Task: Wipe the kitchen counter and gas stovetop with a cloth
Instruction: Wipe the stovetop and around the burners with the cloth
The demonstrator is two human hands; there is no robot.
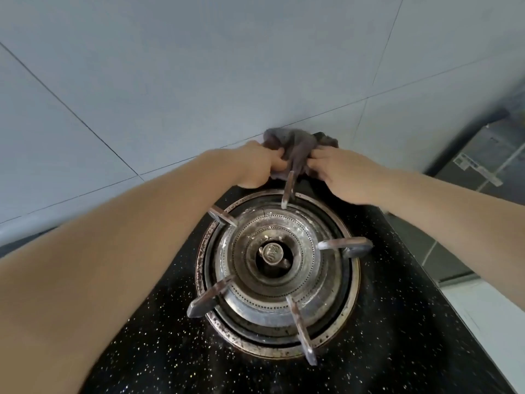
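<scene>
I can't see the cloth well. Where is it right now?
In the head view, the cloth is bunched between both hands, left and right, behind the burner, against the wall.

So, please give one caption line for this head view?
Both hands grip a grey cloth behind the gas burner.

Even, soft daylight, no hard shadows. Strong fisheye bend at edges; near left forearm (93,268) soft. Mild glare on burner (274,258) metal.
</scene>
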